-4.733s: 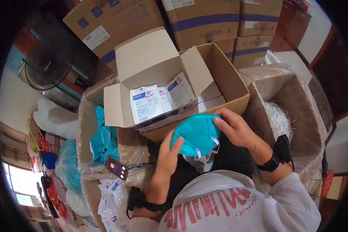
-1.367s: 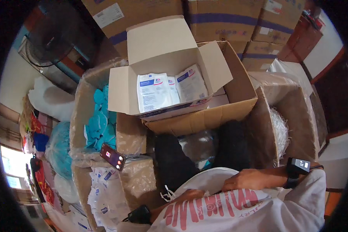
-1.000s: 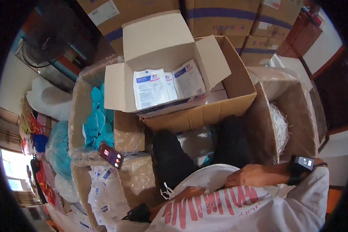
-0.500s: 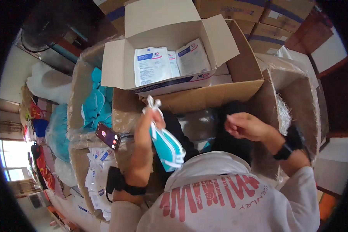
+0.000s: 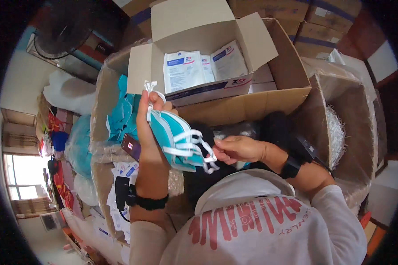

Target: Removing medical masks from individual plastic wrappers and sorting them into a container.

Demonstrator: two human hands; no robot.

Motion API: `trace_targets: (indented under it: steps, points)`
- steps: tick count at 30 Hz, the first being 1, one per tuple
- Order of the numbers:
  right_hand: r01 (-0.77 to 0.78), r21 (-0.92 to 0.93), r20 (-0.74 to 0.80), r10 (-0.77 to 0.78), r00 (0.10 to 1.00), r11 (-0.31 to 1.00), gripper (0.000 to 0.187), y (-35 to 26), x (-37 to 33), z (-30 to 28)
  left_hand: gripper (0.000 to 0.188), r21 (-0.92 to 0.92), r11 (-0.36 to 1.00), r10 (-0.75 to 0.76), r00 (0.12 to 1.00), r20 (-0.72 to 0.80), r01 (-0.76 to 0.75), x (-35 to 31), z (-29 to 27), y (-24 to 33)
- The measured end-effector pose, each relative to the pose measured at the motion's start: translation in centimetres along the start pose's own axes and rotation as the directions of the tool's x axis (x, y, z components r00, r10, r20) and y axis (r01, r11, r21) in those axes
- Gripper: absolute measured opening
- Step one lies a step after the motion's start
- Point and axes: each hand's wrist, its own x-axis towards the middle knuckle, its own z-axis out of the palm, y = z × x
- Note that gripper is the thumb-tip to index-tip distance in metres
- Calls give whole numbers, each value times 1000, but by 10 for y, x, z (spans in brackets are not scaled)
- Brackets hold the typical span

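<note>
left hand (image 5: 156, 102) is gripping a teal mask (image 5: 163, 130) at nine o'clock from the right hand (image 5: 239, 148), which is curling by loose straps (image 5: 185, 153), grasp unclear; uneven tugging would be risking tangles.

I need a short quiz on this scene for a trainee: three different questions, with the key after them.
1. Which hand holds the teal fabric facewear with white straps?
2. True or false: the dark rectangular phone lies inside the open cream cardboard carton.
3. That carton contains: (a) metal tools, (b) flat white packets, (c) glass bottles?

Key: 1. The left hand. 2. False; it lies outside. 3. b.
</note>
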Motion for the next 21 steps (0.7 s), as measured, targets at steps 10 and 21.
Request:
trace_targets:
  steps: [10,21]
  points:
    - [57,-272,35,-49,998,960,27,4,-17,14,23,107,994,48,975,-219,-25,-2,-22,25]
    - [-81,-338,-333,-38,942,938,27,-24,-44,13,22,968,-137,385,912,-144,210,-50,-34,50]
